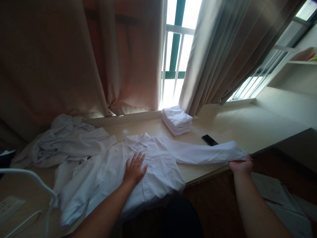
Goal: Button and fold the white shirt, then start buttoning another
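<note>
A white collared shirt (158,165) lies spread face up on the desk, its lower part hanging over the front edge. My left hand (135,168) rests flat on its chest below the collar, fingers spread. Out to the right, my right hand (241,164) grips the cuff end of one sleeve, which is stretched sideways across the desk. The other sleeve lies toward the lower left. Behind the shirt stands a neat stack of folded white shirts (177,120). A loose heap of white clothes (66,142) lies to the left, touching the spread shirt.
The pale desk (230,127) runs below the curtains (133,59) and a barred window. A black phone (209,140) lies behind the stretched sleeve. A white curved stand or cable (32,175) and a power strip (11,206) are at left. Boxes or papers (277,191) sit low at right.
</note>
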`<act>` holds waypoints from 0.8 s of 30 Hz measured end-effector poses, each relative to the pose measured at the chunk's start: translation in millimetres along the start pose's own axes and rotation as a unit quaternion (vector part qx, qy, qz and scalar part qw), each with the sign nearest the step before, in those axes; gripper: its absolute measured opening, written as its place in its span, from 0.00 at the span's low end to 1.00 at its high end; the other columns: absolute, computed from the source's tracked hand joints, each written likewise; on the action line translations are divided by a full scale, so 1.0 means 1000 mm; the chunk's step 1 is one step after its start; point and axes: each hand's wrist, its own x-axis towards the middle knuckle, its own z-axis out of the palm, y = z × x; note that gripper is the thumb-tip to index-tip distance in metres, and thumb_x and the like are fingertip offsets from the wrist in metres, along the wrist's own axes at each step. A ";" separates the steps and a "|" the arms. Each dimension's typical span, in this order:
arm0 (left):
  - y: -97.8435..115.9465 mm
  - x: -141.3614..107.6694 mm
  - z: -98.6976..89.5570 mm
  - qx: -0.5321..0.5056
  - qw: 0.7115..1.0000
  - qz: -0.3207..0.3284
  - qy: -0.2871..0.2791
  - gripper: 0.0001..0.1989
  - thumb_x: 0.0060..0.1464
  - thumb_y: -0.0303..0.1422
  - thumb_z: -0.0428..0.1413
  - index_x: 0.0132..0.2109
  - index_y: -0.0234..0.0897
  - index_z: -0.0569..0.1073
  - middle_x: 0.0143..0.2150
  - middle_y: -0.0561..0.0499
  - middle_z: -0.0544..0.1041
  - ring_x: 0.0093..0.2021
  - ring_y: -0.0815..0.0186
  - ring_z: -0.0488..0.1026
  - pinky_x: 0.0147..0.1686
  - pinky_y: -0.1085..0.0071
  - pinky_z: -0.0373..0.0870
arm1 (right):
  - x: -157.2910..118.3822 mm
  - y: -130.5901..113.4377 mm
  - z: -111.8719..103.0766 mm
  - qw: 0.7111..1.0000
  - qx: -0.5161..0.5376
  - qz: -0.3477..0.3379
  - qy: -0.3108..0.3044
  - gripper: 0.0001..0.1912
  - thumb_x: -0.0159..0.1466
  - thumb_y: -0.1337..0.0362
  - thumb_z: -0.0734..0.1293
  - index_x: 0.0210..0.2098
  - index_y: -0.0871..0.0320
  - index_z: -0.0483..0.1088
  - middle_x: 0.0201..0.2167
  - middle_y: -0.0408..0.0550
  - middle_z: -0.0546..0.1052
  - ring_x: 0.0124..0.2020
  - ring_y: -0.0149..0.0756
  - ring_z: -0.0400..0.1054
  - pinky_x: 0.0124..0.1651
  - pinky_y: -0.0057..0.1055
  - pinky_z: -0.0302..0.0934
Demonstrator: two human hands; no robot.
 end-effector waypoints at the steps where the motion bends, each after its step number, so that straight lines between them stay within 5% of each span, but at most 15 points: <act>1: 0.000 0.000 0.000 0.000 1.000 0.000 0.001 0.30 0.61 0.46 0.44 0.69 0.52 0.51 0.72 0.54 0.46 0.72 0.54 0.39 0.66 0.49 0.35 | 0.002 -0.002 -0.006 0.997 -0.067 -0.034 -0.023 0.15 0.62 0.68 0.56 0.27 0.62 0.73 0.53 0.56 0.73 0.49 0.38 0.72 0.49 0.48 0.64; 3: 0.001 0.000 -0.001 -0.001 1.000 0.000 0.002 0.30 0.61 0.46 0.44 0.69 0.52 0.51 0.72 0.54 0.46 0.72 0.55 0.39 0.66 0.50 0.35 | 0.007 -0.008 -0.019 0.972 -0.201 -0.111 -0.040 0.13 0.63 0.66 0.58 0.34 0.61 0.74 0.56 0.54 0.71 0.51 0.38 0.71 0.53 0.48 0.62; 9: 0.002 0.000 0.000 -0.002 1.000 -0.006 0.003 0.30 0.61 0.46 0.44 0.69 0.52 0.52 0.72 0.53 0.47 0.71 0.55 0.40 0.66 0.50 0.35 | 0.015 -0.020 -0.051 0.933 -0.329 -0.142 0.027 0.18 0.64 0.67 0.55 0.44 0.61 0.73 0.60 0.56 0.67 0.55 0.39 0.68 0.60 0.49 0.54; 24: 0.001 0.000 0.001 -0.002 1.000 -0.001 -0.001 0.30 0.61 0.46 0.44 0.69 0.53 0.51 0.72 0.55 0.46 0.71 0.55 0.40 0.66 0.49 0.35 | -0.007 -0.018 -0.057 0.947 -0.288 -0.144 -0.005 0.19 0.65 0.63 0.54 0.45 0.56 0.74 0.61 0.52 0.67 0.58 0.40 0.66 0.58 0.52 0.56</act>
